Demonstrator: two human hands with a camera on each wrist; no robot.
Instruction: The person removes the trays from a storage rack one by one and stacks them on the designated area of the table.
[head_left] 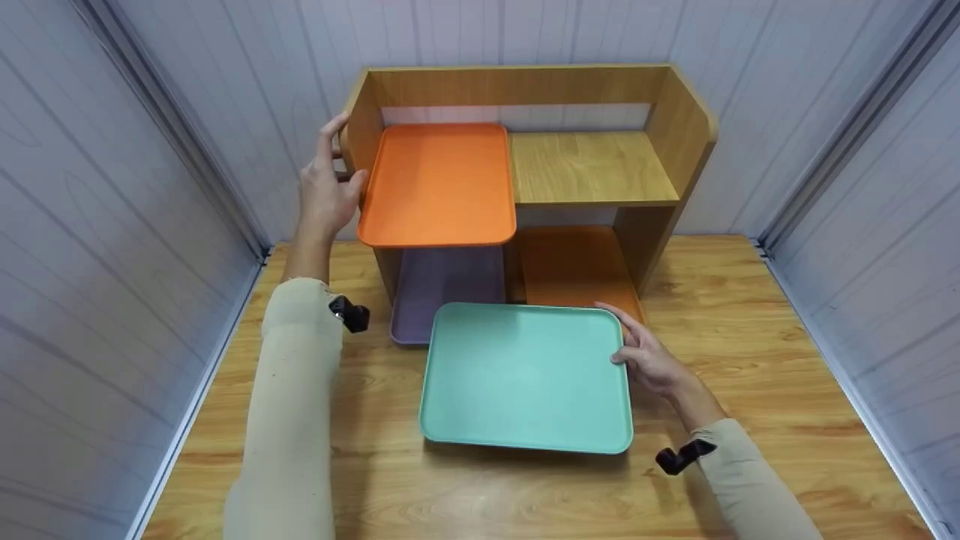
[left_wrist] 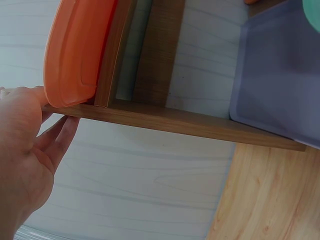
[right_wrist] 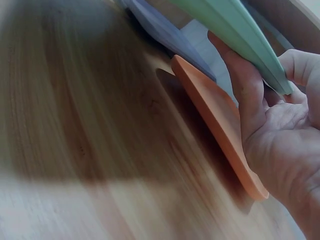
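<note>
Surroundings: pale panelled walls around a wooden desk (head_left: 750, 337), seen from the head camera.
Shelf: wooden shelf unit (head_left: 600, 169) at far centre of desk.
Upper orange tray (head_left: 439, 184): on top shelf, left half, near edge overhanging.
Left hand (head_left: 326, 187): fingers straight, against that tray's left rim.
Green tray (head_left: 525, 375): on desk near the shelf, right edge gripped by right hand (head_left: 649, 360).
Purple tray (head_left: 442, 289), lower orange tray (head_left: 574, 266): bottom compartments.

Left wrist view: left hand (left_wrist: 25, 165), fingers relaxed, beside orange tray rim (left_wrist: 72, 55) and shelf side panel (left_wrist: 170, 122).

Right wrist view: right hand (right_wrist: 280, 150) pinching green tray (right_wrist: 235, 30) above lower orange tray (right_wrist: 215, 120); desk blurred.
</note>
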